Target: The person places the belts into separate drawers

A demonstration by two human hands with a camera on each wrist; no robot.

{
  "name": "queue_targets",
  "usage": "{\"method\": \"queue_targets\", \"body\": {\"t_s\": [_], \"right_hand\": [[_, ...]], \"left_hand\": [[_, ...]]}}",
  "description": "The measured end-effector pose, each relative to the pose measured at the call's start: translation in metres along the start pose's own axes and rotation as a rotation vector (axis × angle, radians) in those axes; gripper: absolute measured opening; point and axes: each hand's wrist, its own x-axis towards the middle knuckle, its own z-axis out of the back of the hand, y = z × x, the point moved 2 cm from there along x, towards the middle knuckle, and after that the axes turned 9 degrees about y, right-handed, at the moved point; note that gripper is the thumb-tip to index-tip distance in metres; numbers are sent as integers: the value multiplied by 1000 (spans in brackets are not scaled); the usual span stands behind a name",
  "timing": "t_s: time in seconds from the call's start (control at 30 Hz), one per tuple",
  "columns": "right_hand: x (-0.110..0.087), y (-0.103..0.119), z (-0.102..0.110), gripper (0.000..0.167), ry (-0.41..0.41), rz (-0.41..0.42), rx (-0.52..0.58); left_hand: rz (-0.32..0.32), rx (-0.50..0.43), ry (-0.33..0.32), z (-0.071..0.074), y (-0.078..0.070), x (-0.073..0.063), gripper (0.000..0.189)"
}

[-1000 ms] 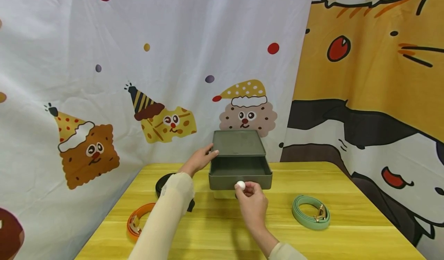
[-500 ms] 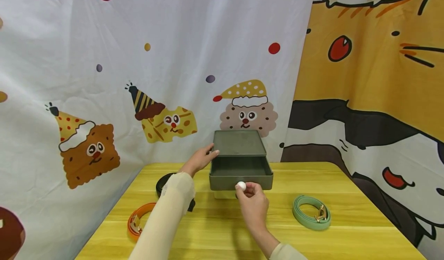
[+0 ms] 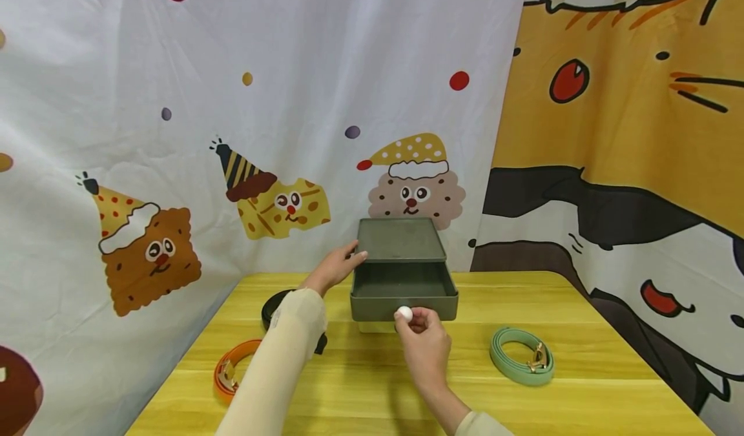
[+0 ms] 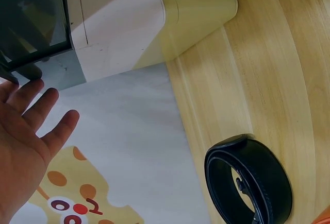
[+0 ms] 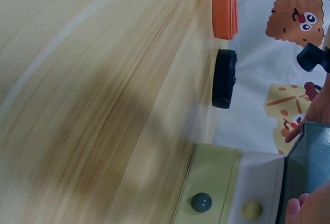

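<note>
A small drawer cabinet (image 3: 400, 239) with a grey-green top stands at the table's far side. Its top drawer (image 3: 372, 308) is pulled out, and the visible inside is bare. My right hand (image 3: 427, 349) pinches the drawer's round white knob (image 3: 405, 313) between thumb and fingers. At the cabinet's upper left edge rests my left hand (image 3: 336, 268), thumb on the top and fingers extended along the side. The left wrist view shows that hand (image 4: 26, 126) with spread fingers. Lower drawers show in the right wrist view, with a yellow knob (image 5: 252, 209) and a dark green knob (image 5: 201, 202).
Left of the cabinet lie a coiled black belt (image 3: 272, 308), partly behind the left sleeve, and a coiled orange belt (image 3: 223, 384). A coiled green belt (image 3: 511, 368) lies to the right on the wooden table (image 3: 581, 404). A printed curtain (image 3: 314, 48) hangs behind.
The top drawer and its knob have come very slightly toward me with my right hand. My left hand keeps its place on the cabinet.
</note>
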Motion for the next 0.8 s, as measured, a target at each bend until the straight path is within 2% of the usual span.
{"method": "queue_targets", "body": {"t_s": [0.33, 0.57, 0.8], "right_hand": [[3, -3, 4, 23, 49, 9, 12], [3, -6, 12, 28, 127, -9, 21], [2, -10, 24, 39, 171, -22, -39]], "left_hand": [[3, 19, -2, 0, 0, -1, 70], [8, 15, 5, 0, 0, 0, 70], [2, 6, 18, 0, 0, -1, 69]]}}
